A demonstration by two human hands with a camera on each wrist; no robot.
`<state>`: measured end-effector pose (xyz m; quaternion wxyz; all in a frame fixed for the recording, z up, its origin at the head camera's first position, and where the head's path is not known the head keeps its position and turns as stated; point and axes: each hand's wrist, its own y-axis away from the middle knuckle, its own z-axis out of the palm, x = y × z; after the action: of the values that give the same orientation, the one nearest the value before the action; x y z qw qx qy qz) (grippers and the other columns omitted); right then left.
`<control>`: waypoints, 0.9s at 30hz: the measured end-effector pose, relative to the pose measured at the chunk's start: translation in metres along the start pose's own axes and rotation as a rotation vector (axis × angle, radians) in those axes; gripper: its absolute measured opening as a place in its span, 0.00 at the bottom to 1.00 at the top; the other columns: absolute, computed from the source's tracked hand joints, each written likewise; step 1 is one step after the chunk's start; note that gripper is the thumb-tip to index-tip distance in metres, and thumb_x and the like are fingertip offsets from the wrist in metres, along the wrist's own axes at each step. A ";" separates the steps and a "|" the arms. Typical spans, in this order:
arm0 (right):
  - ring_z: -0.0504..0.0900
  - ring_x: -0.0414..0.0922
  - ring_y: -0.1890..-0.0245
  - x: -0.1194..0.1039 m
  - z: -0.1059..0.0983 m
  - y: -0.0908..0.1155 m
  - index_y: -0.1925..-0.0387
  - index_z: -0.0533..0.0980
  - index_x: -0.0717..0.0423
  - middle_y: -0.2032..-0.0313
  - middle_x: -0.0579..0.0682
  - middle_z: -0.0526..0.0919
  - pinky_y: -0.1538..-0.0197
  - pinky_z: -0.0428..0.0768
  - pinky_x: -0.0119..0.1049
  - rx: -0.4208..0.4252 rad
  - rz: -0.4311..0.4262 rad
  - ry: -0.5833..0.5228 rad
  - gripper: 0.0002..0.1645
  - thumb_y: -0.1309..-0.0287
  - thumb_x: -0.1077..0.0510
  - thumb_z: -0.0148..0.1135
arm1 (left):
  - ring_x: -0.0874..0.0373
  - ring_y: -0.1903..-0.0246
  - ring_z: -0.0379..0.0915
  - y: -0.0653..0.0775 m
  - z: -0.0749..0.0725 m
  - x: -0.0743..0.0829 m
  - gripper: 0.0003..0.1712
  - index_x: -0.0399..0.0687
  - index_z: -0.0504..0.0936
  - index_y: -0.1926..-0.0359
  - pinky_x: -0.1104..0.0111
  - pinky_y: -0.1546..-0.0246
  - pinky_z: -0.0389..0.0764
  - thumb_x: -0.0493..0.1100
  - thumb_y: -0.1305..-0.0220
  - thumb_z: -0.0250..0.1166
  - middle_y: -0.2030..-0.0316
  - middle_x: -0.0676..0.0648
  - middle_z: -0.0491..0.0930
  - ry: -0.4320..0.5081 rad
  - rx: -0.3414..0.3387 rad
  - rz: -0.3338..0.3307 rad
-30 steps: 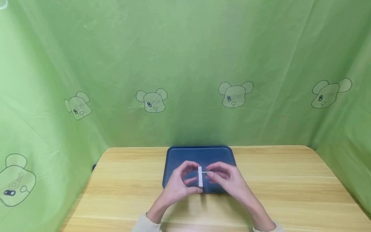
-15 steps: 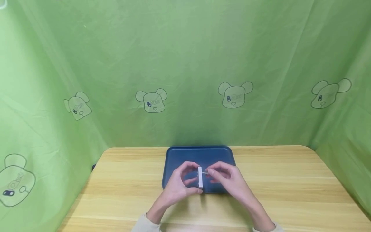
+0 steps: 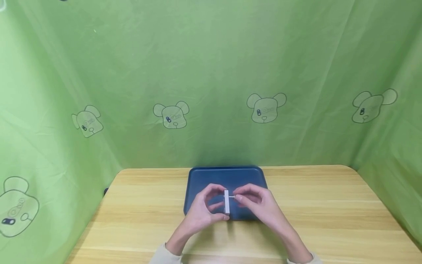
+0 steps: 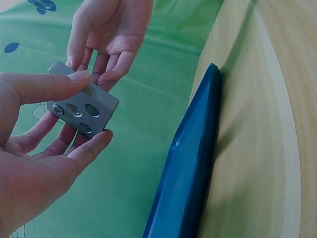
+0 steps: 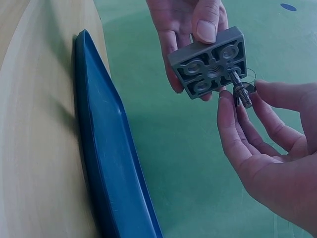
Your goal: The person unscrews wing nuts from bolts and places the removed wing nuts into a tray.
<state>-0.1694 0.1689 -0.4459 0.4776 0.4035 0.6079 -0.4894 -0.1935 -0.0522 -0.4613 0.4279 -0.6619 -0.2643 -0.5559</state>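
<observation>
My left hand (image 3: 201, 211) grips a square grey metal block (image 3: 226, 202) by its edges, thumb on the near edge, above the blue tray. Several round holes show on one face in the left wrist view, with a bolt head (image 4: 58, 109) seated in a corner hole. From the other, ribbed face a threaded bolt (image 5: 245, 101) sticks out toward my right hand (image 3: 258, 200). The right thumb and fingers pinch a small shiny wing nut (image 5: 243, 89) around that bolt, part way along the thread. Fingertips partly cover the nut.
A blue tray (image 3: 227, 172) with a raised rim lies on the wood-grain table (image 3: 313, 205) beneath the hands. Green curtains (image 3: 211, 55) printed with bear faces enclose the table at the back and both sides.
The right thumb shifts up and then back down at the wing nut while the fingers stay close to the bolt. The left hand and block keep nearly the same place.
</observation>
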 end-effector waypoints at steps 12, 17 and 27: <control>0.87 0.52 0.50 -0.002 0.001 0.001 0.51 0.80 0.68 0.52 0.62 0.83 0.48 0.89 0.42 0.010 0.007 0.015 0.16 0.38 0.64 0.70 | 0.46 0.37 0.72 0.000 0.000 0.000 0.41 0.39 0.75 0.42 0.58 0.38 0.81 0.17 0.61 0.72 0.42 0.40 0.75 -0.003 0.000 -0.001; 0.86 0.53 0.49 -0.002 0.001 0.001 0.50 0.80 0.68 0.52 0.63 0.83 0.48 0.89 0.41 0.005 0.014 0.015 0.17 0.38 0.64 0.70 | 0.46 0.37 0.72 0.000 0.000 0.000 0.41 0.39 0.75 0.42 0.58 0.38 0.81 0.17 0.60 0.72 0.42 0.40 0.75 -0.001 -0.003 -0.001; 0.88 0.51 0.53 -0.001 0.000 0.001 0.47 0.78 0.70 0.47 0.71 0.79 0.49 0.89 0.48 -0.008 0.032 -0.002 0.20 0.39 0.66 0.70 | 0.44 0.37 0.71 -0.001 0.000 -0.001 0.41 0.39 0.75 0.41 0.58 0.38 0.81 0.16 0.61 0.72 0.41 0.38 0.74 0.009 -0.005 0.000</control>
<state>-0.1683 0.1689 -0.4452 0.4876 0.4108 0.6029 -0.4795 -0.1943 -0.0518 -0.4625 0.4275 -0.6603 -0.2609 -0.5597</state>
